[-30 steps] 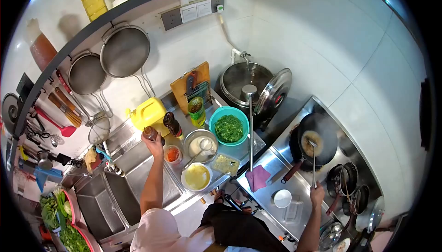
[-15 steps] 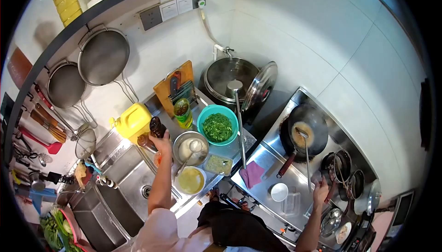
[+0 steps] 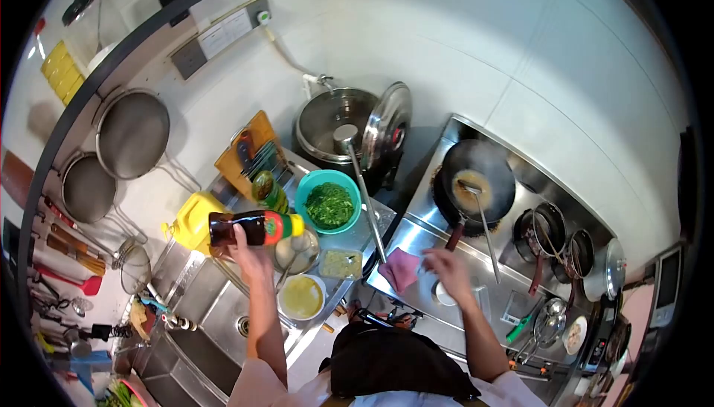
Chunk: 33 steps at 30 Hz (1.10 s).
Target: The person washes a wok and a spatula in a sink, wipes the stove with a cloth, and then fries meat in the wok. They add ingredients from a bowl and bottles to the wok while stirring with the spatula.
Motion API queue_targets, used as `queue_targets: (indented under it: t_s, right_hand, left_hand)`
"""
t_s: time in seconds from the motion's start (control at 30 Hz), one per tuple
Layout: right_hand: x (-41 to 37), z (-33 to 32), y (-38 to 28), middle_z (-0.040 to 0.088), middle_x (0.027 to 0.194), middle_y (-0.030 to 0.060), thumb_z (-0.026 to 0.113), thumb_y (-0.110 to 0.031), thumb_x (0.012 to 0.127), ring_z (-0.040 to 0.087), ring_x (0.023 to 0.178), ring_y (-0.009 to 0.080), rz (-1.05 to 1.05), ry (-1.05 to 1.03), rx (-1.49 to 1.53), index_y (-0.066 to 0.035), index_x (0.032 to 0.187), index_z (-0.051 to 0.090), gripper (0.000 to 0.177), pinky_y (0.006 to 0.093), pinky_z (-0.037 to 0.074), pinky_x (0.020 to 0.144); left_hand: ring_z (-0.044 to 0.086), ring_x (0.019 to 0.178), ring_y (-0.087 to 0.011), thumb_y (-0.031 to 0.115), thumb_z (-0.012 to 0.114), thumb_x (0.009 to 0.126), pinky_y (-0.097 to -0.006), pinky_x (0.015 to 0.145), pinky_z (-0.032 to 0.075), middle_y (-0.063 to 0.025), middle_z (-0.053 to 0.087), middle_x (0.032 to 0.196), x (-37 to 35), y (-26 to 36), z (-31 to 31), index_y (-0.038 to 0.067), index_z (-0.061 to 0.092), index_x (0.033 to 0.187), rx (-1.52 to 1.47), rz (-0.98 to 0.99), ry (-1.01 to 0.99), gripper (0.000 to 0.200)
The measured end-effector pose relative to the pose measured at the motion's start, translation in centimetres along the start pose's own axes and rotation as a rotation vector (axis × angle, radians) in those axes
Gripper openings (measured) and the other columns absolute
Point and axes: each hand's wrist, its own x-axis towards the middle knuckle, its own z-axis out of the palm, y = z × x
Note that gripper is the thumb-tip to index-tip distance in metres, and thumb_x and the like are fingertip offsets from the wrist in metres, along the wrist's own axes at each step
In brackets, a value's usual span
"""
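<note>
My left hand [image 3: 249, 253] grips a dark sauce bottle [image 3: 251, 228] with a yellow cap. The bottle lies sideways in the air above a steel bowl [image 3: 299, 253] on the counter. My right hand [image 3: 446, 270] is blurred, with fingers apart and nothing in it. It hovers over the steel stove counter beside a pink cloth [image 3: 399, 269] and a small white bowl [image 3: 443, 297]. A long-handled spatula [image 3: 482, 217] rests by itself in the black wok [image 3: 476, 176], which holds a little brown sauce.
A teal bowl of chopped greens [image 3: 327, 203], a white bowl of yellow liquid [image 3: 301, 297] and a small tray [image 3: 341, 263] crowd the counter. A stock pot [image 3: 333, 121] with lid and ladle stands at the back. A yellow jug [image 3: 192, 217] and a sink [image 3: 223, 318] are on the left, small pans [image 3: 550, 232] on the right.
My left hand lifted the sauce bottle off the counter and turned it sideways. My right hand let go of the spatula handle and moved left over the steel counter.
</note>
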Motion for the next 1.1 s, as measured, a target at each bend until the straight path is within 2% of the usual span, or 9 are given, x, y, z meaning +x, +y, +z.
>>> queue_targets:
  t_s: [0.17,0.23,0.33,0.47,0.53,0.57,0.63,0.7,1.1]
  right_hand:
    - [3.6,6.9,-2.3,0.059,0.079,0.0059,0.039,-0.046,0.097,0.053,0.053,0.0083,0.169,-0.115,0.402,-0.002,0.124,0.051,0.053,0.0193,0.045,0.048]
    - [4.6,6.1,-2.7,0.059,0.077,0.0074,0.035,-0.048,0.098,0.052,0.05,0.01,0.244,-0.059,0.436,-0.001,0.096,0.055,0.051,0.0217,0.044,0.046]
    - [4.5,3.7,0.2,0.058,0.09,0.0255,0.032,-0.038,0.098,0.059,0.085,0.033,0.068,0.32,0.157,0.006,0.1,0.056,0.05,0.0405,0.052,0.068]
    - [4.0,-1.0,4.9,0.06,0.071,0.0092,0.031,-0.029,0.097,0.054,0.047,0.0123,0.261,0.372,0.726,-0.004,0.101,0.056,0.036,0.0235,0.04,0.039]
    - [3.8,-4.7,7.5,0.061,0.074,0.0105,0.036,-0.03,0.097,0.059,0.057,0.0195,0.1,0.566,0.407,-0.003,0.099,0.057,0.035,0.0323,0.046,0.049]
    - [4.0,-7.5,10.2,0.063,0.082,0.0132,0.046,-0.026,0.094,0.062,0.071,0.0295,-0.037,0.742,-0.371,-0.002,0.103,0.057,0.028,0.0415,0.05,0.063]
    - [2.0,-11.7,11.2,0.061,0.095,0.0173,0.061,-0.018,0.079,0.057,0.098,0.0379,0.039,0.834,-0.807,-0.003,0.102,0.058,0.028,0.0477,0.046,0.081]
    - [0.6,-13.9,14.0,0.062,0.095,0.0219,0.058,-0.014,0.078,0.059,0.095,0.0366,0.389,0.571,-0.695,0.0,0.107,0.058,0.032,0.0459,0.047,0.079]
    - [-1.7,-18.7,15.4,0.063,0.096,0.0265,0.057,-0.014,0.082,0.059,0.095,0.0437,0.251,0.637,-0.209,-0.005,0.117,0.057,0.037,0.0473,0.046,0.087]
  left_hand:
    - [0.055,0.108,-0.0216,0.026,0.058,0.092,-0.0401,0.098,0.043,-0.007,0.056,0.12,-7.2,-5.9,5.6,0.005,0.047,0.125,-0.245,-0.453,-0.242,0.04]
    - [0.057,0.107,-0.0225,0.023,0.058,0.092,-0.0406,0.096,0.046,-0.0078,0.057,0.118,-10.5,-7.6,8.9,0.005,0.049,0.123,-0.199,-0.478,-0.297,0.037]
    - [0.058,0.104,-0.0222,0.018,0.06,0.09,-0.0408,0.094,0.047,-0.0078,0.058,0.117,-13.9,-10.7,11.9,0.008,0.051,0.121,-0.184,-0.484,-0.391,0.034]
    - [0.059,0.099,-0.02,0.018,0.062,0.09,-0.0387,0.09,0.049,-0.0054,0.06,0.11,-16.2,-15.1,15.9,0.01,0.052,0.118,-0.175,-0.589,-0.355,0.031]
    - [0.059,0.098,-0.0192,0.013,0.064,0.088,-0.0378,0.09,0.049,-0.0045,0.059,0.109,-16.6,-17.3,18.7,0.009,0.052,0.118,-0.187,-0.543,-0.427,0.033]
    - [0.059,0.098,-0.0188,0.011,0.065,0.087,-0.0373,0.09,0.049,-0.0045,0.059,0.108,-17.0,-18.0,20.3,0.008,0.051,0.118,-0.172,-0.507,-0.466,0.033]
    - [0.058,0.095,-0.0162,0.005,0.065,0.085,-0.0341,0.087,0.049,-0.0042,0.059,0.107,-17.6,-20.3,24.0,0.005,0.05,0.117,-0.054,-0.369,-0.547,0.036]
    - [0.057,0.095,-0.015,0.003,0.068,0.082,-0.0302,0.087,0.047,-0.0043,0.059,0.109,-17.6,-24.3,26.3,0.003,0.051,0.117,0.124,-0.253,-0.667,0.038]
    - [0.059,0.086,-0.014,0.006,0.077,0.074,-0.0288,0.081,0.047,-0.0048,0.064,0.098,-22.2,-33.9,39.7,0.002,0.057,0.105,0.285,-0.028,-0.94,0.037]
